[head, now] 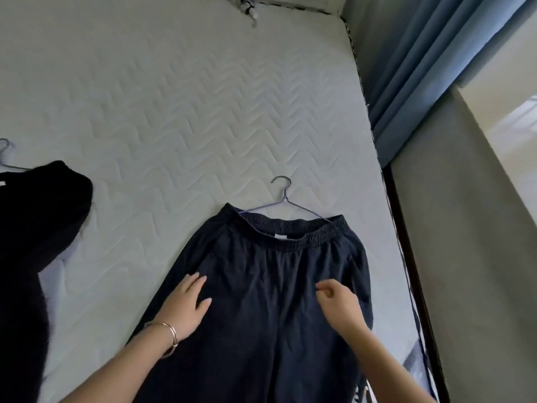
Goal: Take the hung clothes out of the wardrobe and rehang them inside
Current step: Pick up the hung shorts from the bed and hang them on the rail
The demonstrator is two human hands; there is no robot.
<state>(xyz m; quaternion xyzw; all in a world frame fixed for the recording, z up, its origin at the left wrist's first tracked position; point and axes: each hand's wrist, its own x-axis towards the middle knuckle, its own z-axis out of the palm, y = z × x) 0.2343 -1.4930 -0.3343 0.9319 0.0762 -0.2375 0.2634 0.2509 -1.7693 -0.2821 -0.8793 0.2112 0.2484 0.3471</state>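
Observation:
Dark navy trousers (270,274) with an elastic waistband lie flat on the white quilted mattress (180,117). A thin wire hanger (283,196) sticks out of the waistband, hook pointing away from me. My left hand (189,303), with a bracelet on the wrist, rests flat on the left trouser leg, fingers spread. My right hand (340,306) hovers over the right leg with fingers loosely curled, holding nothing. A black garment (32,234) on another wire hanger (8,158) lies at the left edge of the bed.
Blue curtains (430,77) hang at the right beside a grey wall (465,257). The dark bed frame edge (406,257) runs along the right. A small grey object (247,7) lies at the far end of the mattress.

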